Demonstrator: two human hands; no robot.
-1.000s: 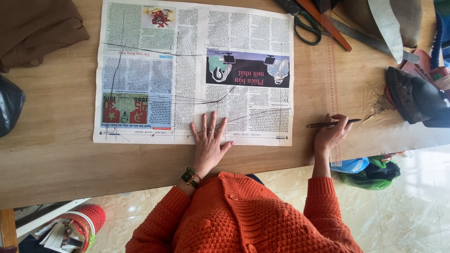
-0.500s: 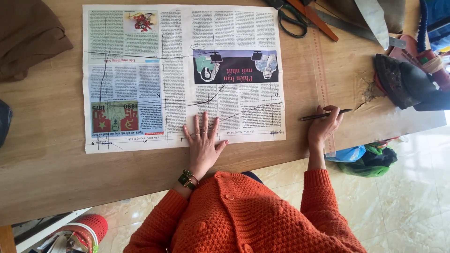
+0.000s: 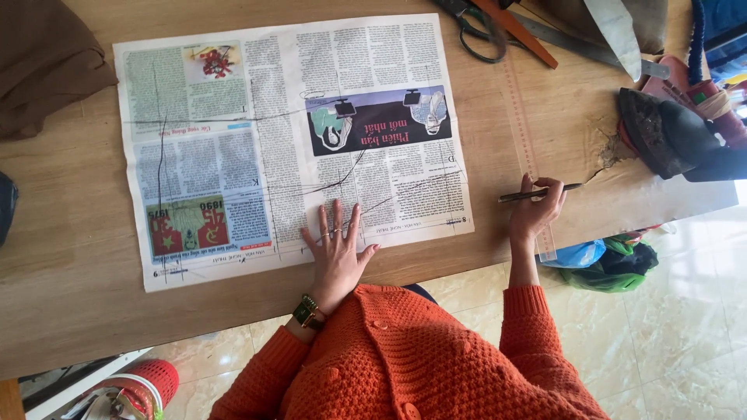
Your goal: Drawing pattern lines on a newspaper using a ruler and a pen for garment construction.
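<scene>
Bare surface [image 3: 70,272] lies open along the near edge and to the left of the newspaper [image 3: 288,140], and a clear strip of wood runs between the paper's right edge and the clear ruler [image 3: 525,140]. The far right is crowded: scissors [image 3: 475,27] at the top, dark cloth and bundled things [image 3: 673,136] near the right edge. Brown fabric [image 3: 47,62] fills the top left corner, while the left hand [image 3: 338,253] lies flat on the paper's near edge and the right hand [image 3: 537,210] with its pencil [image 3: 537,193] sits by the ruler.
</scene>
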